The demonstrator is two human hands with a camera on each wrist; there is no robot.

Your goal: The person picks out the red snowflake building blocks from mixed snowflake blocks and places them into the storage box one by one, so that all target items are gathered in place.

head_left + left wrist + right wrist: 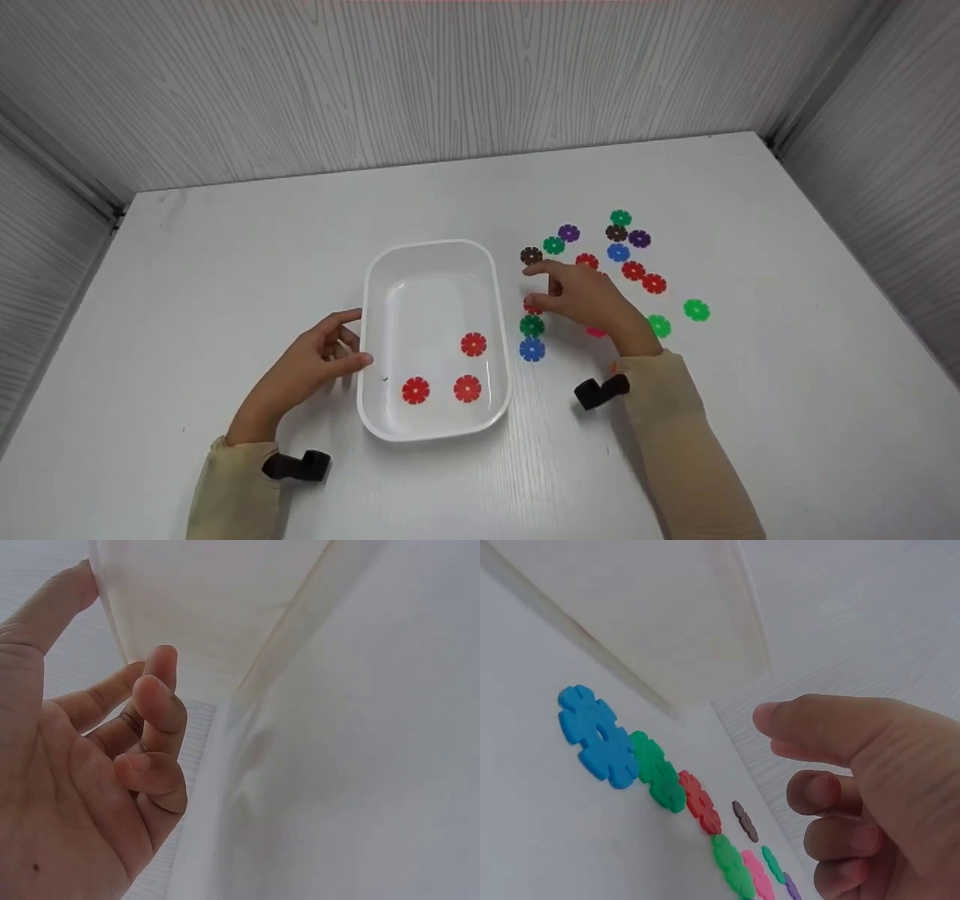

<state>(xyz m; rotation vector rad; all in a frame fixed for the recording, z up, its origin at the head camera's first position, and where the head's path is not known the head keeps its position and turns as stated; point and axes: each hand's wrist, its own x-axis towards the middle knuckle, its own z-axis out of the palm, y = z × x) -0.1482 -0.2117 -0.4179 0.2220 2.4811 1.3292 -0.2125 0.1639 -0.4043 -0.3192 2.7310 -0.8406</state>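
A white tray stands before me, with red notched plastic discs on its bottom. My left hand rests thumb and index fingertips against the tray's left side; its other fingers curl beside the wall in the left wrist view. Over the loose discs right of the tray is my right hand, thumb and index apart with nothing pinched. The thumb tip partly covers a red disc. That disc lies in a row with a green disc and a blue disc; a brown disc is near the index finger.
Farther right lie several more discs, among them a light green disc, a purple disc and another blue disc. Some are partly hidden beneath the right hand and forearm. A patterned panel borders the back of the white table.
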